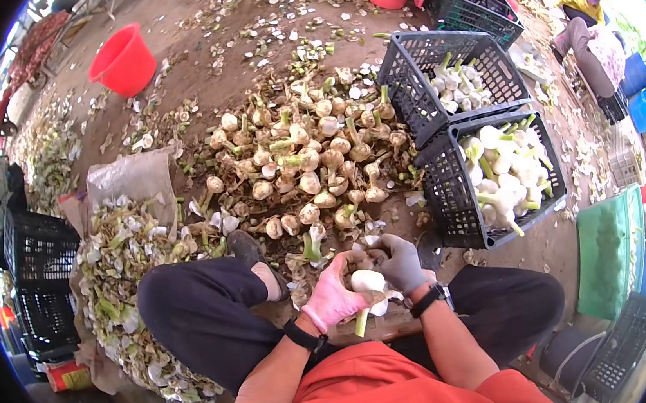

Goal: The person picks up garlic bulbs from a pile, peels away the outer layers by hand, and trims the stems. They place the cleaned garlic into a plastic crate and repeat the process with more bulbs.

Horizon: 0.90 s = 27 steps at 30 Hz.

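Close to my lap, my left hand (333, 293) in a pink glove is closed around a garlic bulb (367, 280). The bulb is white and peeled-looking, with its green stem (362, 322) pointing down toward my body. My right hand (402, 265), in a grey glove, is closed at the bulb's far right side, its fingertips against brownish outer skin; whether a small tool is in it cannot be made out. Loose pale skin hangs below the bulb. Just beyond my hands lies a heap of unpeeled garlic bulbs (307, 160) with dry roots and cut stems.
At right, a black crate (449, 204) holds cleaned garlic; another crate (408, 74) behind it holds more. Garlic peelings (126, 277) pile up at left. Red buckets (123, 61) stand farther back. Stacked black crates (41, 255) are far left. Another person (593, 39) sits at the upper right.
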### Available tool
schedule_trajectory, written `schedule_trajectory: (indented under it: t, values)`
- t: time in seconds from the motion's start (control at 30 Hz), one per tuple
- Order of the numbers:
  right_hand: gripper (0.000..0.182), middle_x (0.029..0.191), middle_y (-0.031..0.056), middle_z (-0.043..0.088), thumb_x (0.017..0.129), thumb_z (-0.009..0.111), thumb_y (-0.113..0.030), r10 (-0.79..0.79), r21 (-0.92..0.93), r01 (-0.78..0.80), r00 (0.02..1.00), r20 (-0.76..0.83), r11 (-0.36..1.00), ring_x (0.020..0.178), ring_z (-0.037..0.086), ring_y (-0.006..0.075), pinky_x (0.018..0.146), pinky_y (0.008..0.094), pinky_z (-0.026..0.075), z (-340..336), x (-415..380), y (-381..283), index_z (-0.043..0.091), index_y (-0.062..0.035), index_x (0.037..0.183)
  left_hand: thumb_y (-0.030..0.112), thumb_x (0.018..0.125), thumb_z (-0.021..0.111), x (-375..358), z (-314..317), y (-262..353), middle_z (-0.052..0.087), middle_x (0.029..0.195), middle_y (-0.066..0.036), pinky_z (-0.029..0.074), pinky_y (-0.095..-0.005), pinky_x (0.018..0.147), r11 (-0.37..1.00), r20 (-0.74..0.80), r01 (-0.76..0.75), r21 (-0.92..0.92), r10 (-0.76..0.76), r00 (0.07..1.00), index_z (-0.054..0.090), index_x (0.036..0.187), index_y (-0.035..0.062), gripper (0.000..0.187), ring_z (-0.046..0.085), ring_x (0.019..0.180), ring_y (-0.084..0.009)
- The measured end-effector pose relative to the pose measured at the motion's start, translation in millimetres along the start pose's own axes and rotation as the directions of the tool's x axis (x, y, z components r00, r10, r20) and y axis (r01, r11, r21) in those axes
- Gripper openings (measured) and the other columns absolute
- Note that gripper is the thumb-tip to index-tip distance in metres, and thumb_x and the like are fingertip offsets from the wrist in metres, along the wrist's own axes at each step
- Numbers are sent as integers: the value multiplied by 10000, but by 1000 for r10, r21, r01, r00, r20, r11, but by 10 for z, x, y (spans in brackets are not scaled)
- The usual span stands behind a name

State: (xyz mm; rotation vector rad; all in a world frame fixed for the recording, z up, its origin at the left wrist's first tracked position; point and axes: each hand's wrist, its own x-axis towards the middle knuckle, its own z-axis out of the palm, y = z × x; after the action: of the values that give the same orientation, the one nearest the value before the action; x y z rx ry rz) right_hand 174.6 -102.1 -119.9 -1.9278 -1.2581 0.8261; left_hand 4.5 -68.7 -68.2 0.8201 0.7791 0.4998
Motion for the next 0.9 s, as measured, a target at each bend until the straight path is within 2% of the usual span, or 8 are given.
schedule_trajectory:
  t: [0.13,0.2,0.33,0.4,0.53,0.63,0.73,0.9]
  values:
    - [286,1058,187,654,718,633,16,183,-274,-146,977,114,950,1006,628,315,844,381,497,-78,-22,292,681,-62,988,-12,595,852,38,-106,71,573,1108,-68,493,-289,902,979,-144,-108,172,134,980,412,1301,20,833,562,1039,-152]
    - [457,1266,170,555,714,629,8,-144,115,143,990,2,983,1184,540,284,965,356,449,-80,-7,138,623,-62,1165,-24,610,842,69,-85,19,578,1123,-73,492,-287,904,968,-154,-133,213,168,974,406,1312,19,828,563,1039,-158]
    - [522,1285,101,512,949,575,-222,45,796,-520,845,533,309,1147,526,186,977,322,421,-155,-147,-302,375,-33,1392,-66,665,792,141,-60,-127,557,1187,-72,490,-271,899,873,-144,-166,459,258,955,376,1366,37,822,553,1068,-144]
    - [475,1228,98,542,970,537,-278,-32,775,-496,834,550,392,1087,546,186,945,332,449,-69,-46,14,408,-35,1357,-84,700,754,139,-7,-81,543,1200,-66,484,-258,902,976,-143,-195,99,208,968,372,1377,43,787,548,1073,-134]
    - [380,1073,85,601,988,478,-353,101,872,-75,985,140,-484,989,571,223,895,381,492,-821,358,180,515,-63,1230,-111,763,672,140,-72,-32,538,1190,-50,479,-258,905,965,-290,-236,114,259,921,442,1329,25,625,549,1045,-121]
    - [358,1074,77,598,992,469,-342,334,942,268,923,-191,-203,971,574,202,876,369,505,-1226,590,97,538,-73,1217,-96,771,673,199,-146,-124,554,1149,-45,473,-248,898,974,-336,-191,119,220,916,480,1291,21,567,558,1012,-115]
    - [342,1022,86,643,974,529,-206,144,845,-1,986,-90,534,915,602,139,749,272,530,-878,920,598,518,-21,1262,-62,786,675,246,-125,-166,578,1098,-33,473,-247,875,982,-348,-144,126,180,920,498,1266,23,519,561,1002,-110]
    - [430,1064,169,660,773,684,-78,211,199,-168,953,-216,965,939,650,254,799,324,500,331,1621,1023,573,7,1180,-53,774,650,263,-164,-171,604,1080,-24,465,-240,895,987,-341,-31,159,85,936,534,1223,8,467,579,986,-99]
